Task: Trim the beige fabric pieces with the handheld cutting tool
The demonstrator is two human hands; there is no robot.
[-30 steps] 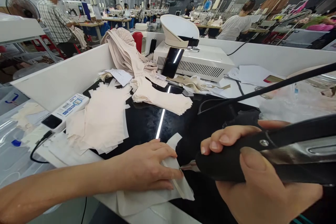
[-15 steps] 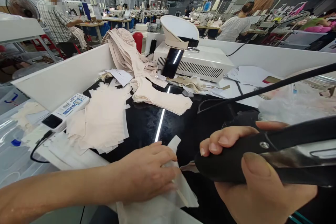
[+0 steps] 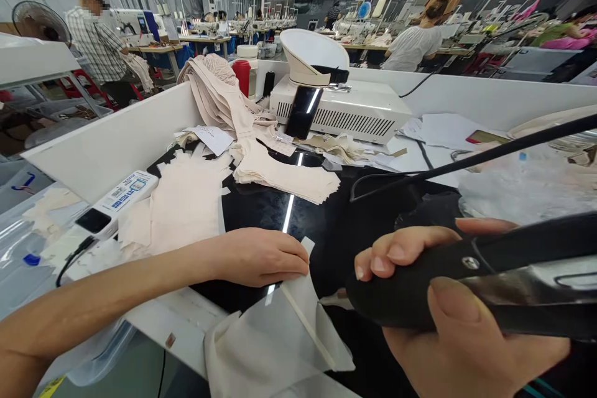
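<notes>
My left hand (image 3: pixel 265 258) reaches in from the left with its fingers pinched on the upper end of a pale, thin fabric piece (image 3: pixel 298 317). A narrow cream strip runs lengthwise along this fabric, and its lower part hangs over the front edge of the black work surface (image 3: pixel 261 208). On the right, my right hand (image 3: pixel 448 305) is wrapped round a black-handled tool (image 3: pixel 405 286) with a metal band and a screw; its working end lies outside the view. The tool's rounded tip is close to the fabric's right side, above a small scrap.
Cut fabric pieces (image 3: pixel 181 193) lie stacked at left beside a white power bank (image 3: pixel 124 199). Another cream stack (image 3: pixel 284 174) sits ahead. Behind it, a phone (image 3: pixel 304 111) leans on a white machine (image 3: pixel 345 106). A black cable (image 3: pixel 489 152) crosses at right, over a plastic bag (image 3: pixel 522 183).
My left hand has moved up and away from me, from the middle of the fabric to its upper end, uncovering the cream strip. My right hand and the tool stay almost in place.
</notes>
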